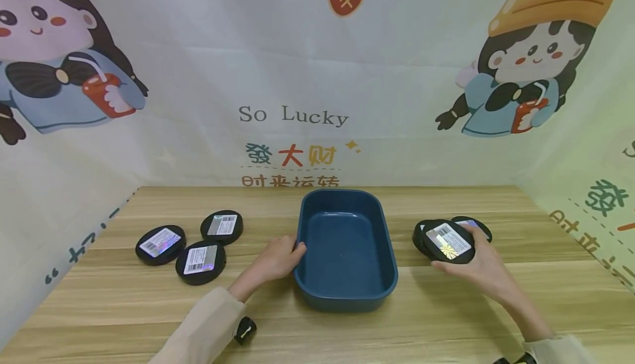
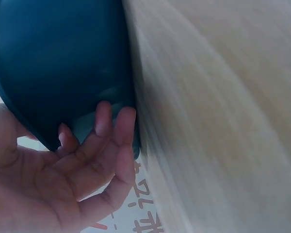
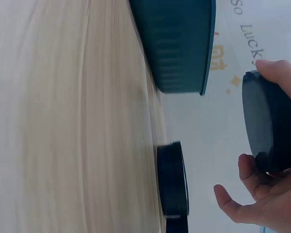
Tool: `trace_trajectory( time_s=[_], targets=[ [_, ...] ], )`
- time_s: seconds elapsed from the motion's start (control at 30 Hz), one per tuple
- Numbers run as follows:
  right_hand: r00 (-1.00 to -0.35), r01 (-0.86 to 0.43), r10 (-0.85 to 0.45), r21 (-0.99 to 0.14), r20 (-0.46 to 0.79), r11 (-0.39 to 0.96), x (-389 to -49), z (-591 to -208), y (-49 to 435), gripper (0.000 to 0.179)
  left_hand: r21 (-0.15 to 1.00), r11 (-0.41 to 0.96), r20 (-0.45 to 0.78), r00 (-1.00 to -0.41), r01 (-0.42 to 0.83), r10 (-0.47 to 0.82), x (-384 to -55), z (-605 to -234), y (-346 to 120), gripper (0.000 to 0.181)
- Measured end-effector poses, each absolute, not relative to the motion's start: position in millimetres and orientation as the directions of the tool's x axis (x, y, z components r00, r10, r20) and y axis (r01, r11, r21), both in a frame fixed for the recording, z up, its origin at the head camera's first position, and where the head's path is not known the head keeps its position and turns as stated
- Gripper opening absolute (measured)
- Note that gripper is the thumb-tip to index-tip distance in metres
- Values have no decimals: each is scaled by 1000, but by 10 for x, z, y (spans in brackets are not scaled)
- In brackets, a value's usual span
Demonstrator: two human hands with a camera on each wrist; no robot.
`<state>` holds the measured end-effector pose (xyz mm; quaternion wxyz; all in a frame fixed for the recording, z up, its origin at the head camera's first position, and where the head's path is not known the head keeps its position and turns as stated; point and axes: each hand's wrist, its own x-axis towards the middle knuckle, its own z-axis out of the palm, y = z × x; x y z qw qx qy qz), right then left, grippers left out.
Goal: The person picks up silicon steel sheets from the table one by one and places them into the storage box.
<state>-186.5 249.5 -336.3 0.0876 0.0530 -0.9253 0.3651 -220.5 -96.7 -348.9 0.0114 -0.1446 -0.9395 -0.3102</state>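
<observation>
A dark blue rectangular tub (image 1: 342, 292) stands open-topped on the wooden table. My left hand (image 1: 280, 256) grips its left side, the thumb over the rim and the fingers along the outer wall (image 2: 63, 58). On the other side, my right hand (image 1: 478, 270) holds a thick black round disc (image 1: 448, 241) by its edge, its white label with a shiny sticker facing up. The right wrist view has this disc (image 3: 274, 121) raised above the tabletop. Below and behind it lie two more discs, one at left (image 1: 419, 237) and one at right (image 1: 482, 228), both partly hidden.
Left of the tub, three similar labelled black discs (image 1: 200, 263) lie grouped on the table (image 1: 124, 309). A printed cloth (image 1: 297, 66) with cartoon figures hangs behind the table and along both sides. A small black object (image 1: 245, 330) sits by the left sleeve.
</observation>
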Motion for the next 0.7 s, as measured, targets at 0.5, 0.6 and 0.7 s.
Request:
trace_trajectory(
  time_s=[0.5, 0.6, 0.7],
  targets=[
    [-965, -224, -56, -696, 255, 683, -1893, -3352, 2234, 83, 603, 752, 92, -959, 267, 266, -2210, -3502, -975, 24],
    [-960, -247, -69, -702, 272, 668, -1911, -3350, 2190, 81, 605, 751, 90, -960, 264, 266, -2209, -3499, -971, 25],
    [-956, -263, -79, -705, 283, 659, -1928, -3344, 2138, 81, 611, 747, 88, -960, 262, 264, -2208, -3496, -968, 25]
  ],
)
